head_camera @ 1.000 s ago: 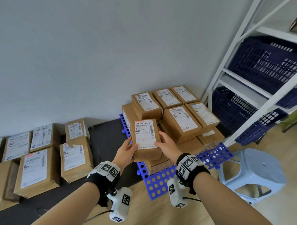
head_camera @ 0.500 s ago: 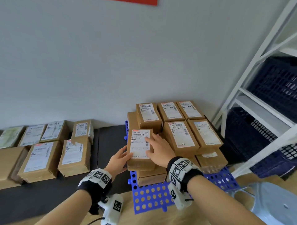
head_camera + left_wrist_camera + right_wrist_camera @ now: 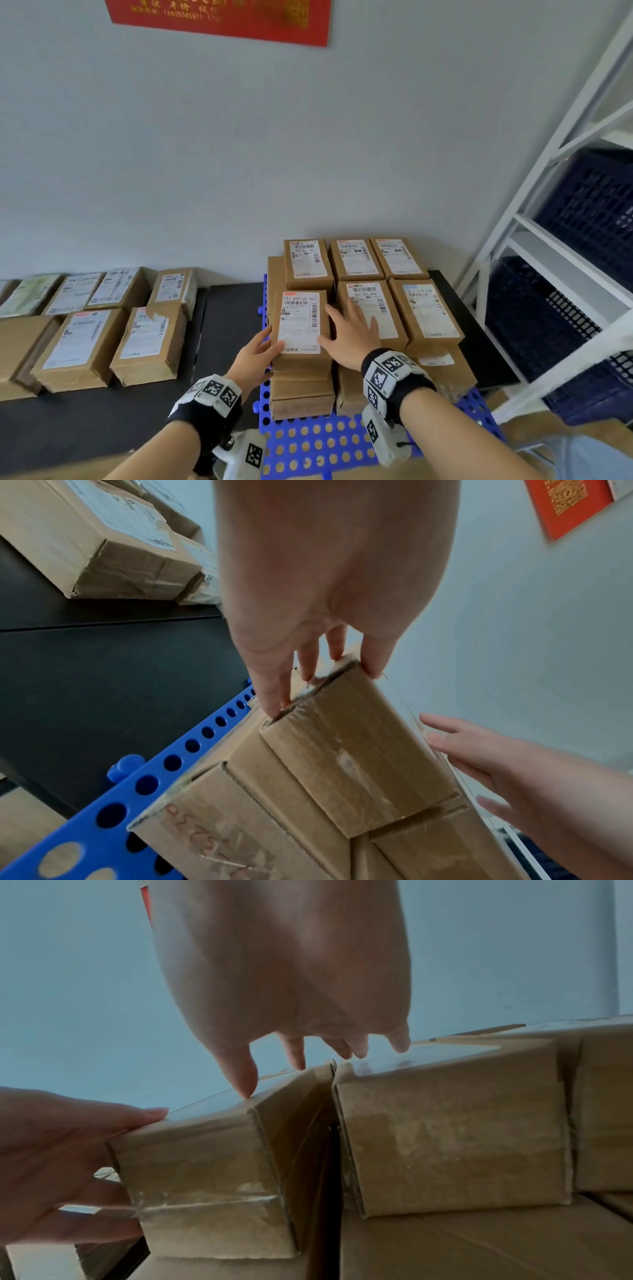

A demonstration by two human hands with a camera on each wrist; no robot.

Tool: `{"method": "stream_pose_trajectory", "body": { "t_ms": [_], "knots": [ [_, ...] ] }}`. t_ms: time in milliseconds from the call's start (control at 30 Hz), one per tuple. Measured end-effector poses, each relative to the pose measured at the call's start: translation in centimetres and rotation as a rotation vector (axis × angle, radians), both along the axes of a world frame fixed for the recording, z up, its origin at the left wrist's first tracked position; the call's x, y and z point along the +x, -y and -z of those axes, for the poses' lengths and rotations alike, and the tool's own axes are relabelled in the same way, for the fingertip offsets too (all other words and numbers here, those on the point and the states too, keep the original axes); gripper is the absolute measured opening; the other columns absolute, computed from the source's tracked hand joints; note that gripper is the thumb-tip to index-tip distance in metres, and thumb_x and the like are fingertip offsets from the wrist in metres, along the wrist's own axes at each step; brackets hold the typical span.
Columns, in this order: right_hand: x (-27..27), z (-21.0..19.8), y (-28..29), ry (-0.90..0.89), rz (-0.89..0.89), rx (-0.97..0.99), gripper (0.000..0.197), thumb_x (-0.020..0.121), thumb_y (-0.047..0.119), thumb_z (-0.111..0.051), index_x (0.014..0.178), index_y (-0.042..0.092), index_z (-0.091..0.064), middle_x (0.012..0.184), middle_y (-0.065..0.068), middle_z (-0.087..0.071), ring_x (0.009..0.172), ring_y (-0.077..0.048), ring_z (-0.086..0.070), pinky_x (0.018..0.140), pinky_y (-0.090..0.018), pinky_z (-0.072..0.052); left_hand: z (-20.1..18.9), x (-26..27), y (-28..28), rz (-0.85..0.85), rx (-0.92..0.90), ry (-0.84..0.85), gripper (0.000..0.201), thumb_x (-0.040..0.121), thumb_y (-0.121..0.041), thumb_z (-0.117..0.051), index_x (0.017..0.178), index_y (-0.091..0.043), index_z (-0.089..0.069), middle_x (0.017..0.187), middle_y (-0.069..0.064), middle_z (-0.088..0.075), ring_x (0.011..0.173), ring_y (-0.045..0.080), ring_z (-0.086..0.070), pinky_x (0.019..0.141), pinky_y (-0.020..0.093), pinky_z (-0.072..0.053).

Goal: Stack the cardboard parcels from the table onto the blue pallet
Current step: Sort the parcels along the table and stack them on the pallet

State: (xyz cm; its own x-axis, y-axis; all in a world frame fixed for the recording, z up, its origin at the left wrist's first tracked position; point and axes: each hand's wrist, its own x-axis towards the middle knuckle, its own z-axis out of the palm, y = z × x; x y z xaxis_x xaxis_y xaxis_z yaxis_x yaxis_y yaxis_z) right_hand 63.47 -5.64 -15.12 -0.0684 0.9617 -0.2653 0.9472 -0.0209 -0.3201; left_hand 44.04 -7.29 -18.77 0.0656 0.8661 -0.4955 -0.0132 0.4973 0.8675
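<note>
The cardboard parcel [image 3: 301, 325] labelled 744 800-35 021 lies flat on the front-left stack on the blue pallet [image 3: 308, 445]. My left hand [image 3: 255, 354] is at its left side, straight fingers against the side wall and thumb tip on the top edge. In the left wrist view those fingers [image 3: 274, 693] touch the parcel [image 3: 359, 750] at its upper rim. My right hand [image 3: 349, 339] lies flat and spread over the parcel's right edge and the neighbouring parcel [image 3: 373, 308]. The right wrist view shows a narrow gap between the parcel [image 3: 205, 1177] and that neighbour [image 3: 445, 1137].
Several labelled parcels [image 3: 82, 342] remain on the black table [image 3: 222, 325] to the left. A white shelf frame [image 3: 534, 240] with navy crates [image 3: 589, 212] stands right of the pallet. A pale blue stool [image 3: 589, 459] is at lower right.
The parcel went from held in both hands above the stack to resting on it. My right hand left its side, crossed the top and now lies flat further right.
</note>
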Motion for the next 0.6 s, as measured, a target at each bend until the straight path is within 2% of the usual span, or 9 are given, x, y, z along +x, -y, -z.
{"method": "stream_pose_trajectory", "body": {
  "t_ms": [167, 267, 333, 467, 600],
  "knots": [
    [0.6, 0.0, 0.0, -0.005, -0.01, -0.039, 0.07, 0.093, 0.046, -0.045, 0.15, 0.032, -0.008, 0.159, -0.006, 0.012, 0.147, -0.024, 0.011, 0.116, -0.053, 0.003, 0.3, 1.4, 0.0, -0.013, -0.004, 0.008, 0.054, 0.091, -0.021, -0.059, 0.14, -0.03, -0.039, 0.125, -0.002, -0.06, 0.108, 0.017, -0.059, 0.096, 0.042, -0.048],
    [0.7, -0.1, 0.1, -0.013, -0.017, -0.038, 0.069, 0.094, 0.043, -0.045, 0.15, 0.033, -0.008, 0.159, -0.005, 0.011, 0.147, -0.023, 0.01, 0.116, -0.051, 0.003, -0.1, 2.4, 0.1, -0.018, 0.004, 0.014, 0.053, 0.092, -0.019, -0.056, 0.14, -0.029, -0.037, 0.122, -0.002, -0.06, 0.098, 0.014, -0.059, 0.076, 0.029, -0.05],
    [0.9, -0.2, 0.1, -0.021, -0.02, -0.039, 0.068, 0.094, 0.041, -0.045, 0.15, 0.032, -0.008, 0.159, -0.004, 0.011, 0.147, -0.023, 0.009, 0.116, -0.05, 0.003, -0.3, 3.0, 0.1, -0.036, 0.015, 0.01, 0.052, 0.093, -0.017, -0.054, 0.141, -0.028, -0.036, 0.121, -0.001, -0.06, 0.095, 0.012, -0.059, 0.069, 0.026, -0.047],
    [1.1, -0.2, 0.1, -0.019, -0.024, -0.038, 0.067, 0.094, 0.041, -0.045, 0.15, 0.031, -0.01, 0.16, -0.004, 0.011, 0.147, -0.022, 0.009, 0.117, -0.049, 0.003, -0.5, 3.3, 0.1, -0.059, 0.023, 0.01, 0.054, 0.094, -0.017, -0.053, 0.143, -0.028, -0.033, 0.128, 0.0, -0.057, 0.094, 0.011, -0.058, 0.066, 0.026, -0.046],
    [1.1, -0.1, 0.1, -0.013, -0.036, -0.025, 0.064, 0.095, 0.041, -0.043, 0.15, 0.03, -0.012, 0.16, -0.005, 0.009, 0.147, -0.023, 0.008, 0.117, -0.049, 0.002, -0.5, 3.5, 0.0, -0.083, 0.026, 0.019, 0.055, 0.094, -0.017, -0.053, 0.144, -0.027, -0.032, 0.129, -0.001, -0.057, 0.1, 0.015, -0.057, 0.07, 0.028, -0.047]
  ]
}}
